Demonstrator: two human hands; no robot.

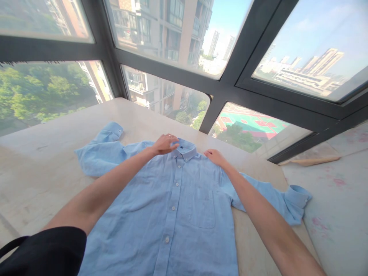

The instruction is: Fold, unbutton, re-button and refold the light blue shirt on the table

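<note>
A light blue button-up shirt (172,214) lies front side up, its buttons fastened down the middle and its sleeves spread to both sides. My left hand (165,144), with a ring on one finger, is over the left side of the collar (188,150), fingers apart. At the shirt's right shoulder is my right hand (215,157), its fingers curled down at the seam; whether cloth is pinched in them is hidden. The left cuff (113,130) is folded up on the surface, and the right cuff (297,197) reaches the right edge.
The shirt rests on a pale stone-like ledge (37,161). Dark window frames (172,69) rise behind it and meet in a corner at the back. To the right stands a wall with flowered paper (330,199), where a strip of paper (319,161) peels away.
</note>
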